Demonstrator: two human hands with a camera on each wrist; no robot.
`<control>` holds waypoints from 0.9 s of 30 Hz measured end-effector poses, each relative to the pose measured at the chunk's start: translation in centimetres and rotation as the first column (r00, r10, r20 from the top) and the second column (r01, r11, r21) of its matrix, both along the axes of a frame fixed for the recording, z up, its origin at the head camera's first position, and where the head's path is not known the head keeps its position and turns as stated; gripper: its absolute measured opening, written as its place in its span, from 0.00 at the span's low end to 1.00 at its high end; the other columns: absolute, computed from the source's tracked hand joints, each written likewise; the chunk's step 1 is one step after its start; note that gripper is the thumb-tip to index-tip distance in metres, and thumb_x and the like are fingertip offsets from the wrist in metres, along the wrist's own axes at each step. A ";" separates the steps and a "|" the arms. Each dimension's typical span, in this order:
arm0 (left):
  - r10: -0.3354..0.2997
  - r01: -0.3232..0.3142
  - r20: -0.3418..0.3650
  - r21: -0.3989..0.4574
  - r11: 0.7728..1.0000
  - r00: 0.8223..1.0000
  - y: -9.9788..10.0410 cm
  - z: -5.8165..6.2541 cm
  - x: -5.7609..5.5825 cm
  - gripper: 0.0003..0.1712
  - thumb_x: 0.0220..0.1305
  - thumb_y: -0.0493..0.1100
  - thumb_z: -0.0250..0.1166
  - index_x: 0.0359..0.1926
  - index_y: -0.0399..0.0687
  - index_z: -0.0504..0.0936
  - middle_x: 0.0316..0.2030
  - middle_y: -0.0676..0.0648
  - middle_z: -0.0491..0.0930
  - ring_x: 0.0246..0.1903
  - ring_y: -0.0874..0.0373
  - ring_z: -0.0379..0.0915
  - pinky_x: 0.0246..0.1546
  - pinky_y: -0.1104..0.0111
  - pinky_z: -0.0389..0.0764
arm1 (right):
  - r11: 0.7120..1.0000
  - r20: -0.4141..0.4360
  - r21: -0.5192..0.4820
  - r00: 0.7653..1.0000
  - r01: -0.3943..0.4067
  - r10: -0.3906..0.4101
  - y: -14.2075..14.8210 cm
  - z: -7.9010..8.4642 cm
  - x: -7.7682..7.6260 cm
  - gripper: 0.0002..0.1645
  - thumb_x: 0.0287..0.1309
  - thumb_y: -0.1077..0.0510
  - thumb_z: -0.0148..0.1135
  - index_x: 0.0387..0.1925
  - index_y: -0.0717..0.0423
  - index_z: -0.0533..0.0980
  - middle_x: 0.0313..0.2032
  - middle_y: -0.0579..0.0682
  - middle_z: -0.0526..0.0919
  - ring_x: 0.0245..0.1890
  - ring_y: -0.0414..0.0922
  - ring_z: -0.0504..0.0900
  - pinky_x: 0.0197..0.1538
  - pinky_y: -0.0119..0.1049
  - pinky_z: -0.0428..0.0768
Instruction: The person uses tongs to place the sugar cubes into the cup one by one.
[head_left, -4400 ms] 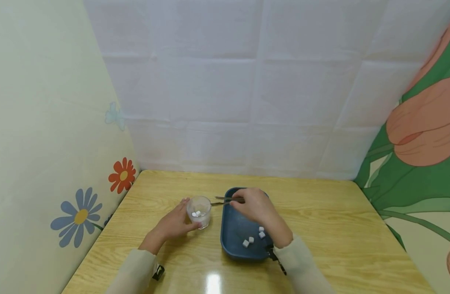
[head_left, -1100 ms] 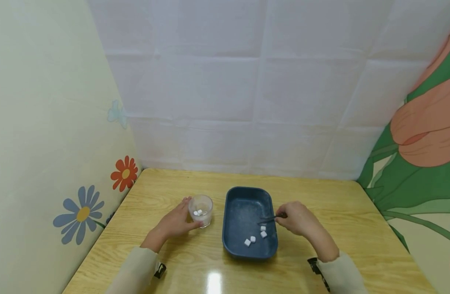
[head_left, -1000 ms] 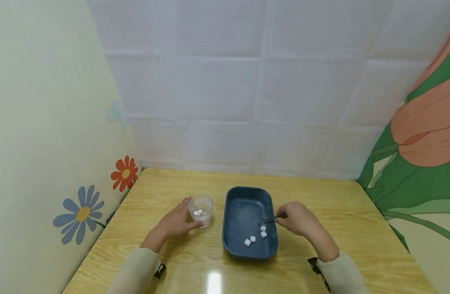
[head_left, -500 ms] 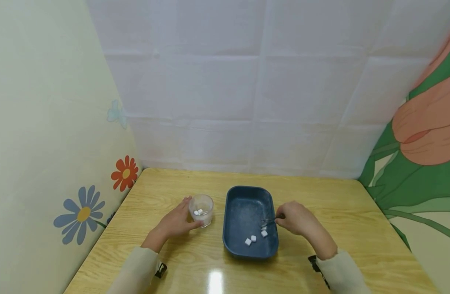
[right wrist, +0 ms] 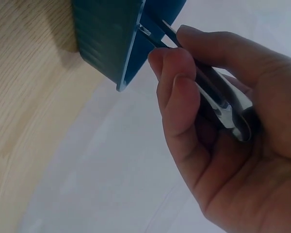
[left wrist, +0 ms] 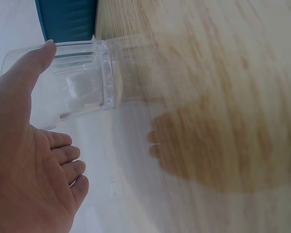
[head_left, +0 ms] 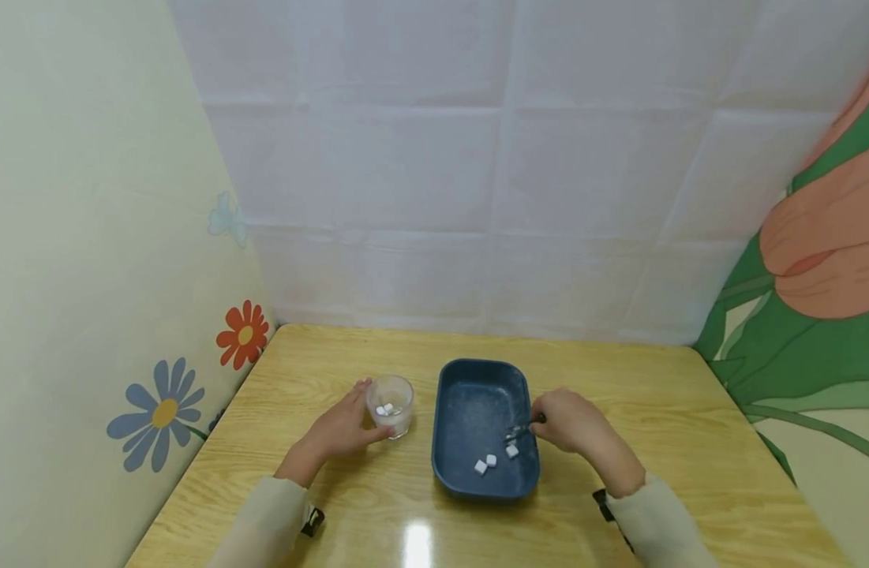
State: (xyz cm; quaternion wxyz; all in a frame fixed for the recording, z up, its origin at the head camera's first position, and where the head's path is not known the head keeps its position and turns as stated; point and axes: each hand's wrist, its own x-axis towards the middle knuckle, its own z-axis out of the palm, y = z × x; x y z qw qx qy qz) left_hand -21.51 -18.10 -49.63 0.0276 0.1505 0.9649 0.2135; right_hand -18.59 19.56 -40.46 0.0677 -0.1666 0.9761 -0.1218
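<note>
In the left wrist view the left hand (left wrist: 31, 165) lies open beside a clear glass (left wrist: 82, 77), its thumb tip touching the rim; the other fingers curl loosely and stay apart from it. The glass stands on a wooden table (left wrist: 208, 97) (grain blurred here). Behind it sits a blue tray (left wrist: 67, 19), apparently just beside the glass.

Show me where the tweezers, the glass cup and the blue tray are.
tweezers (right wrist: 211, 94), right wrist view, shiny arm between fingers
glass cup (head_left: 390, 404), head view, its side wall
blue tray (head_left: 470, 406), head view, bare floor
</note>
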 end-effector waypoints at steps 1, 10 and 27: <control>0.001 -0.001 0.000 0.000 1.000 1.000 0.0 0.0 0.0 0.62 0.49 0.74 0.59 0.72 0.41 0.47 0.72 0.42 0.48 0.71 0.49 0.42 0.66 0.52 0.56 | 1.000 -0.007 0.008 1.000 -0.001 0.001 0.0 0.0 -0.1 0.02 0.52 0.57 0.67 0.26 0.49 0.84 0.28 0.42 0.83 0.26 0.39 0.78 0.31 0.38 0.77; 0.004 -0.004 0.002 -0.002 1.000 1.000 0.1 0.0 0.1 0.62 0.49 0.74 0.59 0.72 0.40 0.46 0.72 0.42 0.47 0.71 0.48 0.42 0.66 0.52 0.56 | 0.999 0.006 0.035 1.000 -0.008 0.008 -0.2 0.0 -0.2 0.03 0.51 0.56 0.67 0.25 0.50 0.83 0.25 0.41 0.82 0.22 0.37 0.74 0.28 0.37 0.75; 0.008 -0.008 -0.005 -0.021 1.000 1.000 0.0 -0.3 -0.2 0.63 0.49 0.75 0.58 0.72 0.42 0.46 0.72 0.45 0.47 0.71 0.51 0.42 0.66 0.54 0.56 | 0.999 0.031 0.049 0.999 -0.018 0.017 -0.5 0.0 -0.3 0.04 0.52 0.58 0.67 0.24 0.52 0.83 0.23 0.42 0.81 0.20 0.38 0.73 0.26 0.36 0.74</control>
